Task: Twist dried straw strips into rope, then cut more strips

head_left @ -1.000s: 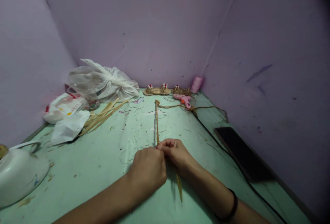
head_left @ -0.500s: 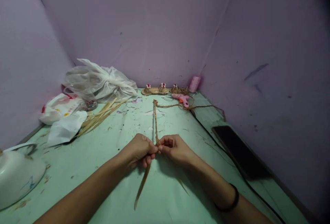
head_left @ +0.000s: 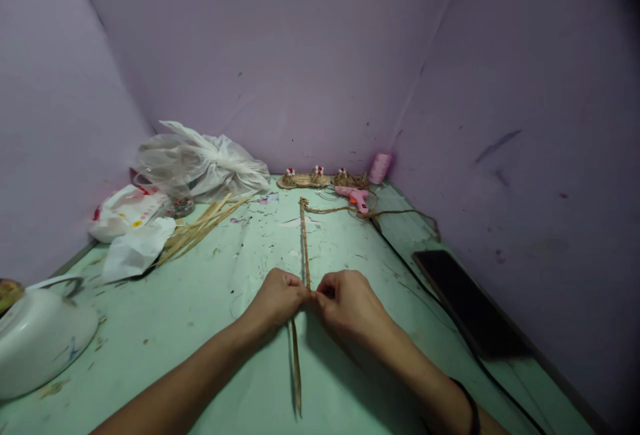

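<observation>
A thin twisted cord of dried plant fibre (head_left: 305, 241) runs straight toward me from a knotted end at the middle of the table. At its near end my left hand (head_left: 280, 298) is closed in a pinch on the cord. A loose flat strip (head_left: 296, 368) hangs down from under that hand. Right beside it, fingertips almost touching, my right hand (head_left: 347, 301) pinches the same end of the cord. The exact grip between the fingertips is too small to make out.
Dried strips (head_left: 203, 229) lie left of centre near a tied plastic bag (head_left: 210, 165). A white bowl-like vessel (head_left: 50, 341) stands at left. Behind are woven sandals (head_left: 303, 181), a pink glue gun (head_left: 354, 197) and a thread spool (head_left: 381, 168). A black phone (head_left: 470, 301) and cable (head_left: 425, 281) lie right.
The loose strip under my left hand has swung from slanting left to hanging nearly straight toward me. Both hands keep pinching the cord, wrists slightly turned. The view has shifted a little.
</observation>
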### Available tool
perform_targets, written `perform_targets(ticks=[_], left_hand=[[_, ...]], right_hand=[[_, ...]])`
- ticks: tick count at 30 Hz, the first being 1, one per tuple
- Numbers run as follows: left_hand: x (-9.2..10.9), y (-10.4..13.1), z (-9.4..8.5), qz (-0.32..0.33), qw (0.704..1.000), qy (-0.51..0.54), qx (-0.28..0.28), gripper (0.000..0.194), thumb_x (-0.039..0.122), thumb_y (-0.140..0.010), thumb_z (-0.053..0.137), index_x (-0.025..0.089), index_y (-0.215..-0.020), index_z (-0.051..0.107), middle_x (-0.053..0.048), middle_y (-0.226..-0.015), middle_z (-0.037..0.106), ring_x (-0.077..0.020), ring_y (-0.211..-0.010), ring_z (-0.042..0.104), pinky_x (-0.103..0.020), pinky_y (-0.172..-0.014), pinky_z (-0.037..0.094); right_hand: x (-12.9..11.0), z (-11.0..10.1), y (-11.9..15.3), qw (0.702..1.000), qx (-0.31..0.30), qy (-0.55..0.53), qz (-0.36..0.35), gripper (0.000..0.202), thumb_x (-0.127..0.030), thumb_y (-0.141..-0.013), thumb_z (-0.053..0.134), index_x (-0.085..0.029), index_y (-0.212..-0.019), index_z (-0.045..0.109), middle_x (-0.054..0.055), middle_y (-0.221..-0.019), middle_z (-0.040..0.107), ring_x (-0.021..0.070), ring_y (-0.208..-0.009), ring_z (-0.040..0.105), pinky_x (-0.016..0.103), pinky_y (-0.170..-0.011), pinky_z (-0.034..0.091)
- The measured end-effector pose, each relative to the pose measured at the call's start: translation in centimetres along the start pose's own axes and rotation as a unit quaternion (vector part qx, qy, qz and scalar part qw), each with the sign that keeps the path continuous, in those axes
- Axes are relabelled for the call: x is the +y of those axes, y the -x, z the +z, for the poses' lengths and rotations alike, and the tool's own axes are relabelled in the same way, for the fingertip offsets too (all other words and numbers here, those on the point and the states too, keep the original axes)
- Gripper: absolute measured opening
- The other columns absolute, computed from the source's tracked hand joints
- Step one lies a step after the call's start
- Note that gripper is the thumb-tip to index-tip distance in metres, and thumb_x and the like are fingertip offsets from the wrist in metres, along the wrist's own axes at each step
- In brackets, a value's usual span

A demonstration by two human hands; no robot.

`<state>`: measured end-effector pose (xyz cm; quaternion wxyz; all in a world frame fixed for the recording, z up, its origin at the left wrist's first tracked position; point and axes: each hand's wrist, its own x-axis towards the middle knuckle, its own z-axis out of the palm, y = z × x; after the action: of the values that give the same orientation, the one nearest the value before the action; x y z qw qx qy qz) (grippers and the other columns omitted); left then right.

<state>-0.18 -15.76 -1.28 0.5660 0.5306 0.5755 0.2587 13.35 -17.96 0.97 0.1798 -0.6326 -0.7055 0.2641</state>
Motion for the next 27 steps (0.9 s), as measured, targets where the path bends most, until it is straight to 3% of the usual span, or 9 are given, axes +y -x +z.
perform_targets(ticks=[6,10,13,17,19,22,24,27], left_hand=[[1.1,1.2,0.2,-0.045,0.995,0.083,0.01,0.015,0.011,-0.05,0.044,0.015,-0.036,0.038,0.007,-0.029,0.029,-0.002,-0.031,0.019,-0.02,-0.036,0.01],[0.8,1.5,-0.1,-0.025,0.993,0.118,0.005,0.007,0.014,-0.05,0.049,0.013,-0.043,0.051,0.007,-0.029,0.033,-0.0025,-0.03,0.021,-0.019,-0.035,0.011],[0.2,1.4,-0.4,-0.01,0.992,0.129,0.004,0.004,0.014,-0.047,0.052,0.012,-0.044,0.052,0.006,-0.03,0.036,-0.0029,-0.031,0.025,-0.019,-0.036,0.014],[0.3,1.6,-0.7,-0.006,0.99,0.141,-0.015,0.007,0.016,-0.046,0.053,0.013,-0.042,0.048,0.006,-0.03,0.035,-0.003,-0.031,0.025,-0.019,-0.035,0.014],[0.5,1.7,-0.8,-0.011,0.99,0.137,-0.021,0.007,0.018,-0.047,0.053,0.013,-0.044,0.048,0.007,-0.031,0.034,-0.0023,-0.03,0.023,-0.019,-0.035,0.012],[0.6,1.8,-1.0,-0.016,0.992,0.125,-0.028,0.007,0.019,-0.048,0.052,0.013,-0.047,0.049,0.007,-0.032,0.036,-0.0019,-0.029,0.021,-0.02,-0.035,0.01],[0.5,1.6,-1.0,-0.011,0.993,0.114,-0.034,0.007,0.019,-0.049,0.051,0.013,-0.048,0.049,0.007,-0.032,0.035,-0.0019,-0.029,0.02,-0.02,-0.035,0.009],[0.1,1.4,-1.1,-0.011,0.995,0.088,-0.047,0.008,0.021,-0.051,0.051,0.015,-0.049,0.047,0.008,-0.031,0.031,-0.0021,-0.029,0.018,-0.02,-0.035,0.008]], right_hand=[[-1.6,0.8,1.8,0.992,0.003,0.119,-0.051,0.021,-0.017,-0.068,0.045,-0.015,-0.067,0.065,0.01,-0.066,0.066,0.0168,-0.055,0.056,0.026,-0.047,0.023],[-2.5,2.0,3.1,0.978,-0.007,0.185,-0.093,0.024,-0.012,-0.063,0.047,-0.012,-0.079,0.065,0.012,-0.075,0.067,0.0188,-0.059,0.059,0.027,-0.047,0.021],[-2.6,1.9,3.5,0.978,-0.011,0.172,-0.12,0.018,-0.016,-0.066,0.049,-0.013,-0.075,0.065,0.011,-0.071,0.067,0.018,-0.056,0.058,0.026,-0.046,0.021],[-1.3,0.3,2.0,0.995,0.068,-0.013,-0.077,0.031,-0.036,-0.076,0.044,-0.017,-0.061,0.063,0.006,-0.057,0.063,0.0148,-0.053,0.054,0.024,-0.048,0.029],[-0.5,-0.2,0.7,0.98,0.108,-0.164,-0.028,0.027,-0.036,-0.074,0.045,-0.016,-0.067,0.062,0.006,-0.063,0.063,0.014,-0.056,0.054,0.023,-0.052,0.035],[0.0,0.4,-0.7,0.916,0.017,-0.395,0.065,0.015,-0.028,-0.066,0.051,-0.014,-0.068,0.056,0.004,-0.061,0.06,0.0115,-0.052,0.052,0.023,-0.052,0.038],[-0.1,1.2,-0.9,0.879,-0.063,-0.463,0.097,0.01,-0.024,-0.063,0.052,-0.014,-0.065,0.053,0.0,-0.051,0.055,0.0088,-0.043,0.046,0.022,-0.046,0.035],[-0.5,2.0,-0.6,0.883,-0.103,-0.443,0.111,0.007,-0.02,-0.062,0.052,-0.015,-0.059,0.049,-0.006,-0.037,0.041,0.0041,-0.031,0.03,0.019,-0.037,0.022]])
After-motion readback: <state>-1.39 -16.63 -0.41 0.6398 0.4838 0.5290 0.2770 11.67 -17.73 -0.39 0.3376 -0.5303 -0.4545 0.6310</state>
